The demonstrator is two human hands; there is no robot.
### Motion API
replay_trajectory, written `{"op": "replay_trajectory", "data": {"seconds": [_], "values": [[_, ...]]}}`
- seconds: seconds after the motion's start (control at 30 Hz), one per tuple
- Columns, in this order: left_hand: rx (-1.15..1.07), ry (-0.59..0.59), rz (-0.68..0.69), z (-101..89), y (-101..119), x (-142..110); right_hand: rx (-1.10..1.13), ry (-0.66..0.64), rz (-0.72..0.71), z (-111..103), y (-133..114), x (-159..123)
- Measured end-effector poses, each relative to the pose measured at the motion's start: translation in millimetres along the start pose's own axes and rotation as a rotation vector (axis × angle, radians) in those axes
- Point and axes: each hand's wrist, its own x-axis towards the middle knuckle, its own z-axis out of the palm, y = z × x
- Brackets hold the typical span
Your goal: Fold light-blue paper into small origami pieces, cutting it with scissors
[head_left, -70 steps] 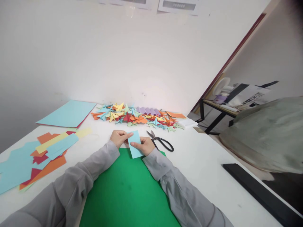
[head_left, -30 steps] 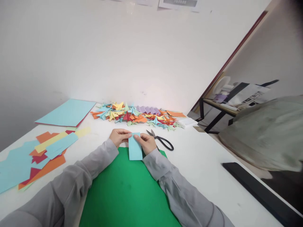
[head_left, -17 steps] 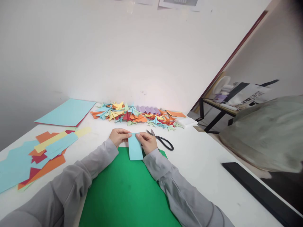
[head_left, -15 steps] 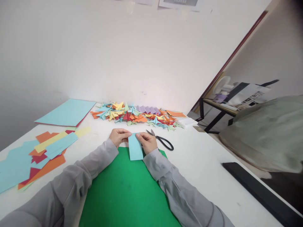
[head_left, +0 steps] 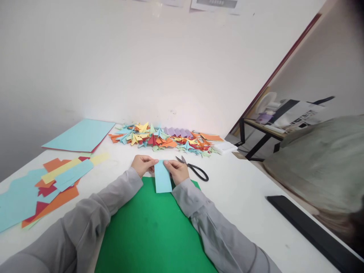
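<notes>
Between both hands at the far end of the mat, a small pale-blue rectangular piece of paper (head_left: 163,180), long side running toward the body. Pinched at the upper left corner by the left hand (head_left: 143,165), thumb on top, fingers curled beneath. Gripped along the top edge, right of the middle, by the right hand (head_left: 179,171), thumb likewise on top and pressed close. Lower part free of both hands; impossible to tell whether resting on the mat or just above. No clear crease on the near face; judged as barely begun, with nearly all shaping left on this piece.

Underneath and nearer the body, a bright green flat mat (head_left: 153,227). Just beside the right hand, black-handled metal scissors (head_left: 199,172), blades slightly parted, not in use.

Farther back, against the wall, a heap of small multicoloured folded paper shapes (head_left: 167,143), apparently finished, with a row of purple folded paper peaks (head_left: 178,132) among them. To the left, unfolded: loose flat coloured paper pieces (head_left: 22,199), overlapping, and beyond them a large pale-blue paper sheet (head_left: 79,135) over red. Beneath everything, a white tabletop (head_left: 241,197).
</notes>
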Motion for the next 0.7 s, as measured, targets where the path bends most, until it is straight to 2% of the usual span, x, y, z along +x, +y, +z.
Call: {"op": "replay_trajectory", "data": {"seconds": [0.27,0.4,0.53,0.7], "values": [[0.115,-0.05,0.05,-4.6,-1.9,1.1,0.044,-0.022,0.055,-1.0,2.5,1.4],[0.131,-0.117,0.002,-2.6,0.0,-1.1,0.014,-0.05,0.025,0.0,1.9,0.5],[0.044,-0.109,-0.042,0.0,1.0,-2.8,0.006,-0.004,0.008,0.6,0.0,0.5],[0.113,-0.163,-0.041,-0.9,-0.5,-1.6,0.011,0.018,-0.028,-0.4,-1.4,1.0]]}}
